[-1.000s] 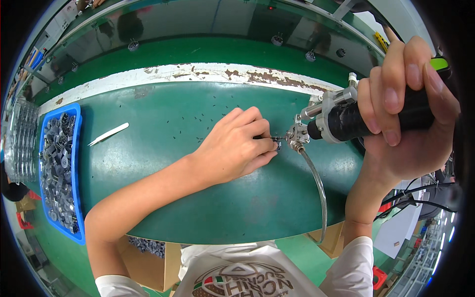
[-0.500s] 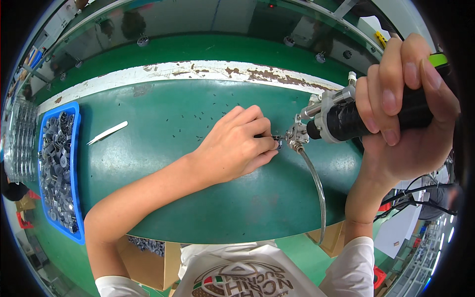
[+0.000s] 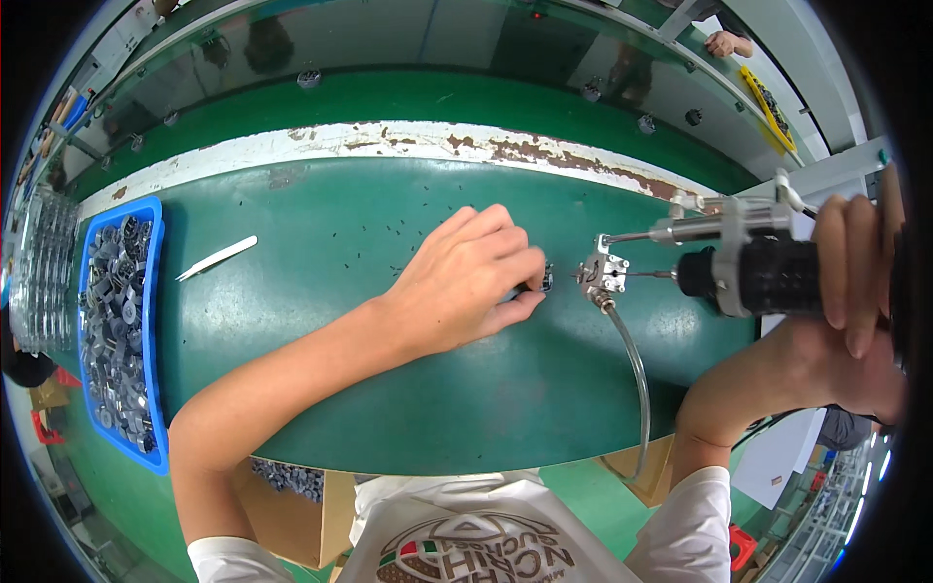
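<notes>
Left hand [image 3: 476,277]: fingers bent and drawn together, a small dark part [image 3: 547,278] pinched at the tips. The part is held over the middle of the green table [image 3: 389,418], slightly toward the right edge; most of it is hidden by the fingers.

Right hand [image 3: 855,291]: clamped round the black driver [image 3: 777,277] at the table's right edge — partly lost in the dark rim of the view. The driver is held roughly level, its metal head [image 3: 603,274] pointed at the part, just beside it and apart. A clear hose [image 3: 637,379] is hung from the head, over the near edge.

Dark specks [image 3: 391,229] are scattered toward the far edge. White tweezers [image 3: 222,257] are laid near the far left corner, beside a blue tray [image 3: 154,321] of grey parts.

Writing: brown lettering is printed on the white shirt [image 3: 466,530] — curved, partly folded, with a green-and-red patch.
</notes>
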`<state>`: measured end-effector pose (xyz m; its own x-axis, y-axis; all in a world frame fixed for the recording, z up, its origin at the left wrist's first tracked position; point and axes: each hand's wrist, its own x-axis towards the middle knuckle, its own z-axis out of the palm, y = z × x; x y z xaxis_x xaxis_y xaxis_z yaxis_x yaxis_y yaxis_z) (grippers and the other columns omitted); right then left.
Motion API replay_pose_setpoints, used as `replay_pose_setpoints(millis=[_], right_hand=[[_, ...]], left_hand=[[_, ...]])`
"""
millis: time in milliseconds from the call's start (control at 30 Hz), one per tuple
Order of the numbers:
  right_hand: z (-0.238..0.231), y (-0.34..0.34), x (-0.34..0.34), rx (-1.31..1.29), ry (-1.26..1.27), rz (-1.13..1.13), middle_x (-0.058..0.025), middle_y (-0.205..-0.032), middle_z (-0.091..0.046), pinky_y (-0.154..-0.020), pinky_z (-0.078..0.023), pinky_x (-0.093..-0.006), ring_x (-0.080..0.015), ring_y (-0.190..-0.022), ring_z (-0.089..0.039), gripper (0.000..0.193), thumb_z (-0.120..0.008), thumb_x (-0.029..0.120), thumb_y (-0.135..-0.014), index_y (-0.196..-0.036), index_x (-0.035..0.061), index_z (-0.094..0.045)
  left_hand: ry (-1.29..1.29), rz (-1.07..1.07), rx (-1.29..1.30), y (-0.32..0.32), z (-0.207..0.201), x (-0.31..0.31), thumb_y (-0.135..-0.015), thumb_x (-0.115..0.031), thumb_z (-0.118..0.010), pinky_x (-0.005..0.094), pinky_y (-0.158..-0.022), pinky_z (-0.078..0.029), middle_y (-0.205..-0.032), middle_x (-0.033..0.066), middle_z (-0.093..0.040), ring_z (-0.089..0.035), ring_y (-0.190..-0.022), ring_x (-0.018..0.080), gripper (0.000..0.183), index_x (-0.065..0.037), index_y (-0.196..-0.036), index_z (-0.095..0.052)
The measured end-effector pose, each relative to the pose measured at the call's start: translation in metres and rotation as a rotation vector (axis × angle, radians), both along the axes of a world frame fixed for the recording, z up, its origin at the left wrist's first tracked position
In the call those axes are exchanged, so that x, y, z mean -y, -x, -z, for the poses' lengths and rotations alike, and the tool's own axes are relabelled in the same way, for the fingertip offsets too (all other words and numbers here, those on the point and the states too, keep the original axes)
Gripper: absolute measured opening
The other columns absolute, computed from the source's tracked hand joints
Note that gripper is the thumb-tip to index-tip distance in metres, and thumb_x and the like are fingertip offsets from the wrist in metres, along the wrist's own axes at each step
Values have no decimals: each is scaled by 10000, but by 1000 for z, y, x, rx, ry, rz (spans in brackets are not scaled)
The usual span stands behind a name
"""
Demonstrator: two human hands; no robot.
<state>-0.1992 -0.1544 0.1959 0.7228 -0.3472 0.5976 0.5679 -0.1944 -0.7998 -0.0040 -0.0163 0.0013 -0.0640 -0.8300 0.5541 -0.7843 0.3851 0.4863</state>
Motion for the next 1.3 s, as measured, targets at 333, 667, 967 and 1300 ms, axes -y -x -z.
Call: replay_pose_setpoints(millis=[333,667,967,1300], right_hand=[[13,-7,0,-115,-10,-3,-49,-790,-552,-468,-431,-235,-82,-435,-446,223,-533,264,-1043,-935,90,-444],[17,-16,-5,-176,-14,-13,-52,-820,-567,-464,-450,-230,-84,-432,-469,216,-547,258,-1049,-945,100,-444],[21,-29,-12,-221,3,-61,-64,-831,-581,-491,-451,-228,-73,-450,-461,164,-450,221,-1085,-972,105,-427],[29,-53,-8,-129,-96,-255,-49,-754,-535,-524,-425,-253,-96,-464,-413,214,-405,210,-1100,-921,94,-420]], left_hand=[[-14,-37,6,2,-1,2,-740,-124,-880,371,-753,-474,-874,27,-634,-597,-869,238,351,-93,-1070,-765],[9,-38,-1,2,1,1,-735,-126,-861,375,-736,-463,-865,33,-593,-578,-866,239,323,-90,-1043,-770],[-7,-38,14,2,2,1,-729,-131,-857,378,-772,-471,-888,40,-601,-588,-893,245,338,-71,-1047,-762],[-56,-33,2,2,0,-1,-729,-120,-856,381,-808,-470,-929,53,-630,-599,-930,256,338,-43,-1043,-756]])
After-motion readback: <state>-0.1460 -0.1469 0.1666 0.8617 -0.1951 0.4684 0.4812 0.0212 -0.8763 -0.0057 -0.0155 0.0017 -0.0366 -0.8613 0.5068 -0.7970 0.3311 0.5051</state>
